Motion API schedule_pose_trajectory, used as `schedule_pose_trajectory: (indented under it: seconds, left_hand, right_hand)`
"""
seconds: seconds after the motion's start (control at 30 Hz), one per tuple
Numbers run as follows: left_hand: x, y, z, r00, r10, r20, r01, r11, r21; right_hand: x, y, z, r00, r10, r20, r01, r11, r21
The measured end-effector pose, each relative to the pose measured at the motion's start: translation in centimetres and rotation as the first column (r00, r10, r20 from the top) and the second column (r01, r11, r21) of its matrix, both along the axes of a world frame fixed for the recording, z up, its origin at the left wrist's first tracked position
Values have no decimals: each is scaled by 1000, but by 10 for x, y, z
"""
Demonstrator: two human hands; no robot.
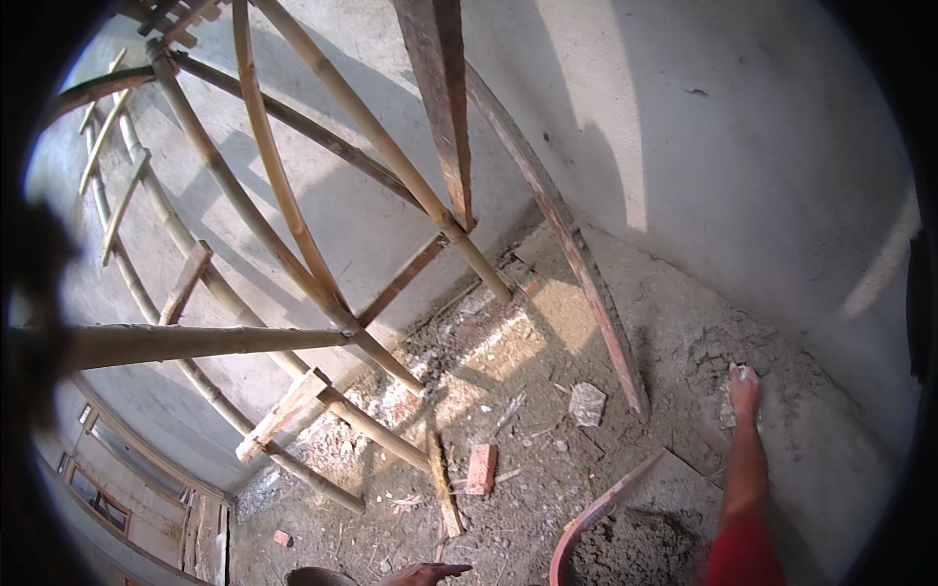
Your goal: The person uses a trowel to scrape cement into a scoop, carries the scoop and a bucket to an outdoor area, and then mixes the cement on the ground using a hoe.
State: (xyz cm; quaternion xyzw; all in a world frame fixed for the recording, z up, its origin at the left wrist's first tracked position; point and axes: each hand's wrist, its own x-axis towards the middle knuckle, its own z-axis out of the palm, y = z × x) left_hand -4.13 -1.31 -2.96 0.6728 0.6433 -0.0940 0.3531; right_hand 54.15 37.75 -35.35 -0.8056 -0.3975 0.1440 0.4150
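My right hand [746, 393], at the end of a red-sleeved arm, is closed around the pale handle of a trowel [727, 414]. Its flat blade is mostly hidden under the hand. The trowel rests on rough grey mortar [711, 354] spread at the foot of the right wall. My left hand [427, 573] shows only partly at the lower edge, fingers stretched out to the right with nothing seen in them. Between the hands stands a basin [576, 527] with a reddish rim, holding wet grey mortar [635, 549].
A bamboo ladder [161, 210] and bamboo poles [366, 117] lean at the left. A wooden plank [576, 244] slants down near the basin. On the dirt floor lie a red brick [481, 469], a grey block [587, 404], a brick fragment [283, 538] and a stick [445, 483].
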Motion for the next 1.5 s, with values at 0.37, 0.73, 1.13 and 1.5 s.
schedule_pose_trajectory:
  seconds: [0.37, 0.73, 1.13, 1.5]
  left_hand:
    - [19, 48, 14, 984, -169, 60, 173, 982, -76]
    - [65, 58, -13, 894, -390, 222, 407, 913, -35]
    - [56, 69, -27, 952, -219, 214, 249, 961, -124]
    - [67, 68, -23, 975, -161, 155, 189, 964, -186]
  right_hand:
    - [3, -102, 155, 919, 345, 190, -328, 938, -117]
    - [-8, -261, 159, 648, 654, 391, -430, 738, -520]
    - [163, -256, 100, 895, 446, -20, -371, 719, -588]
    - [189, -115, 82, 861, 172, 478, 93, 872, -480]
